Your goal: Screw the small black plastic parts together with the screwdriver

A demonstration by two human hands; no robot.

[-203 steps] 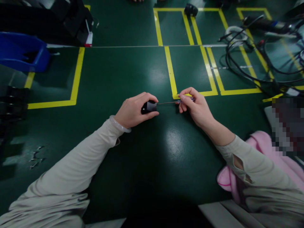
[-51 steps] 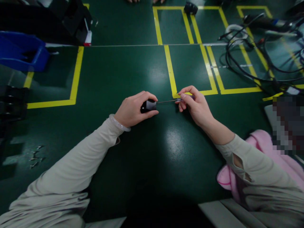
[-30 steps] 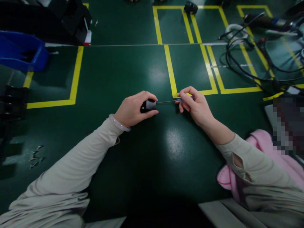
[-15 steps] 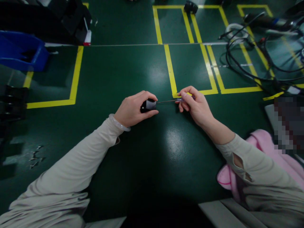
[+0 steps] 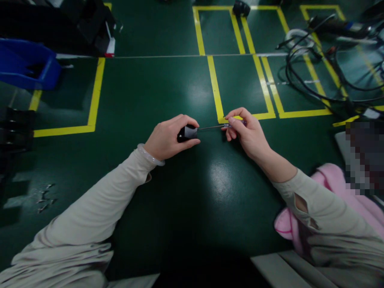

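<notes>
My left hand (image 5: 171, 137) is closed around a small black block with a grey face (image 5: 190, 132), fingers on its far side and thumb on its near side. My right hand (image 5: 249, 132) pinches the clear handle of a screwdriver (image 5: 210, 127). The thin metal shaft runs left, nearly level, and its tip meets the right side of the black block. Whether the tip sits in a hole or a screw cannot be made out. Both hands are over the middle of the green table (image 5: 156, 92).
Several small screws (image 5: 45, 198) lie at the left. A blue bin (image 5: 30, 66) and black parts (image 5: 18, 128) stand along the left side. Black cables (image 5: 312, 94) coil at the right back, a pink cloth (image 5: 330, 176) lies by my right forearm, and a black part (image 5: 241, 9) sits at the back.
My right hand's fingers have shifted very slightly on the screwdriver handle. The left hand and the black block have stayed in place.
</notes>
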